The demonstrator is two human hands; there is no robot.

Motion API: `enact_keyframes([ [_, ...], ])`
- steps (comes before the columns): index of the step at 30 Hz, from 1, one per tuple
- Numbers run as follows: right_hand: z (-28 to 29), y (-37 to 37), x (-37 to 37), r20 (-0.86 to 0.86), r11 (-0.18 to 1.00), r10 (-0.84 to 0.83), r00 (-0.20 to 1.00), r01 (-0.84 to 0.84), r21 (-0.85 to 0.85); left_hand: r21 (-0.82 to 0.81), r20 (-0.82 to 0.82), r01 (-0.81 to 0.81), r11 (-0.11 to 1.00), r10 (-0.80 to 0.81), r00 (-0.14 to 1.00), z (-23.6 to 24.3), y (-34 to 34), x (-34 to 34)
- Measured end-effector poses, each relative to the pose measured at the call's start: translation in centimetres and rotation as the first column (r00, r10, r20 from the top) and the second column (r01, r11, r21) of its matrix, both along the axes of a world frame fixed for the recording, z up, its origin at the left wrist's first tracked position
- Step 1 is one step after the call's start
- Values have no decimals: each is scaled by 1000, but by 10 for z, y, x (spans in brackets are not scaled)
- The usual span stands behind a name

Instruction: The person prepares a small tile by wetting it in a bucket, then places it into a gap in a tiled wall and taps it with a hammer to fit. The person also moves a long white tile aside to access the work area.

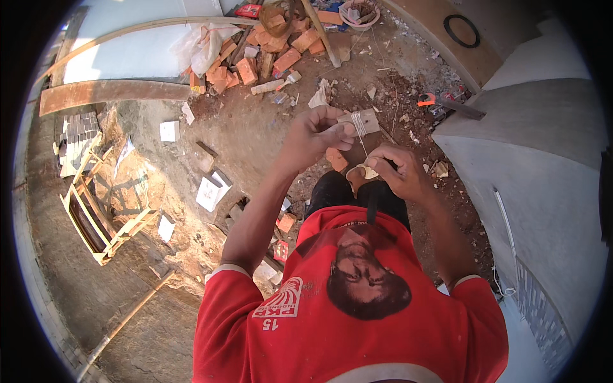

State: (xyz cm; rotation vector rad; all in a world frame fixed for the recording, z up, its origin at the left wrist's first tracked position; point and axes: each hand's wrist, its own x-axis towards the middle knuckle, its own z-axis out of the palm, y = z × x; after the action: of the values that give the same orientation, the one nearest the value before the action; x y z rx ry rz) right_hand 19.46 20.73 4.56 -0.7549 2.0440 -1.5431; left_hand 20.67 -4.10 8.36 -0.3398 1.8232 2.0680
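Observation:
In my left hand [321,135] is a small flat piece of wood [368,120], gripped at its left end between thumb and fingers. Several turns of pale string [361,124] are wound around its middle. From the wood the string runs down, taut, to my right hand [397,171], where thumb and forefinger pinch it. Both hands are held in front of my body, above my legs. Just left of the right fingertips a pale scrap [367,171] shows, but I cannot tell what it is.
Ahead lies a heap of orange bricks [287,60] beside a basin [359,14] and a paintbrush [288,80]. A wooden frame [96,217] stands at left, with white tiles or boxes [212,190] nearby. A saw with an orange handle [450,105] leans by the grey wall [530,147] at right.

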Motion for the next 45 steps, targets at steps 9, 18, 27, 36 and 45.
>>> enact_keyframes([
  [9,25,-36,-39,-238,989,150,960,-143,48,-393,143,160,906,-112,983,21,2,80],
  [18,45,-46,20,158,994,79,984,-66,-90,100,-89,-39,994,48,995,55,9,132],
  [27,63,-47,44,60,968,233,971,-237,85,174,-102,-385,906,406,908,64,8,154],
  [36,78,-44,23,-263,876,469,843,-483,15,-561,-178,-455,692,436,882,79,17,160],
  [45,86,-49,-10,-258,825,538,802,-564,-34,-668,0,-66,741,89,996,101,44,167],
])
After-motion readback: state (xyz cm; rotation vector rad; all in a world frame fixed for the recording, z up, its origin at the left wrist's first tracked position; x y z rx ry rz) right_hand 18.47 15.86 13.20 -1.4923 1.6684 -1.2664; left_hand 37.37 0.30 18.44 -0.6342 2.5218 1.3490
